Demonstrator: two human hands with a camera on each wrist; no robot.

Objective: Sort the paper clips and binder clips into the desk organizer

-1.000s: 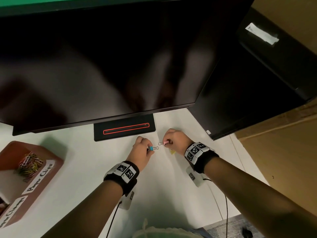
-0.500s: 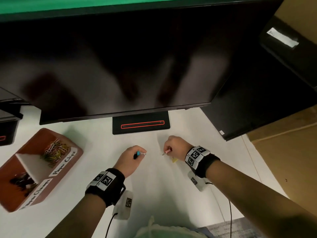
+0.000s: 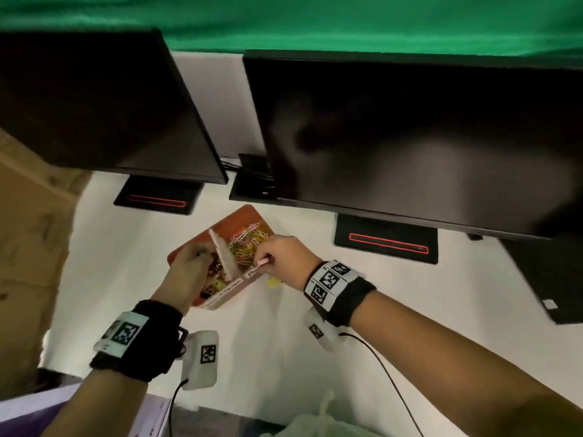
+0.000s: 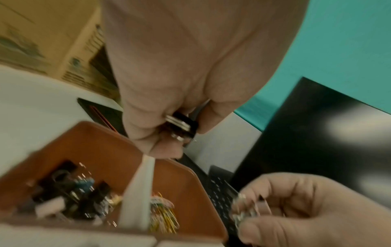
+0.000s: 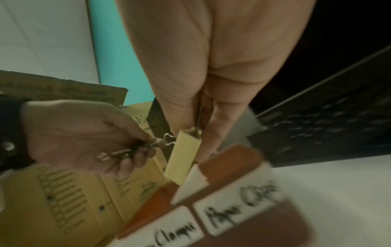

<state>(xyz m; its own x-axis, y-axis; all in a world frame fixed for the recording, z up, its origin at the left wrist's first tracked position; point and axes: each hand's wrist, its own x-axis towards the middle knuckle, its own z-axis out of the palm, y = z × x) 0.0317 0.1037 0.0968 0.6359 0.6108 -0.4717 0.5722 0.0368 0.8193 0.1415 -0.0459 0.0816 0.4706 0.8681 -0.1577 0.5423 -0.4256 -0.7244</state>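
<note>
A brown desk organizer (image 3: 243,216) sits on the white desk, split by a white divider (image 3: 223,257). Coloured paper clips (image 3: 249,241) fill its right compartment and binder clips (image 4: 69,197) fill its left one. My left hand (image 3: 202,255) hovers over the left compartment and pinches a dark binder clip (image 4: 182,124) with silver handles. My right hand (image 3: 268,261) is at the organizer's front right edge. It pinches a pink binder clip (image 3: 264,262), and a yellow binder clip (image 5: 184,160) hangs between its fingers. Labels (image 5: 239,210) on the front wall read "Clamps" and "Paper Clips".
Two dark monitors (image 3: 410,146) overhang the desk behind the organizer, each on a black stand (image 3: 386,242) with a red line. A cardboard box (image 3: 28,247) stands at the left. A white bag (image 3: 315,424) and wrist cables lie near the front edge.
Both hands have carried their binder clips left from the bare desk to the organizer. The left hand now hovers over the binder clip compartment, and the view has swung left with them.
</note>
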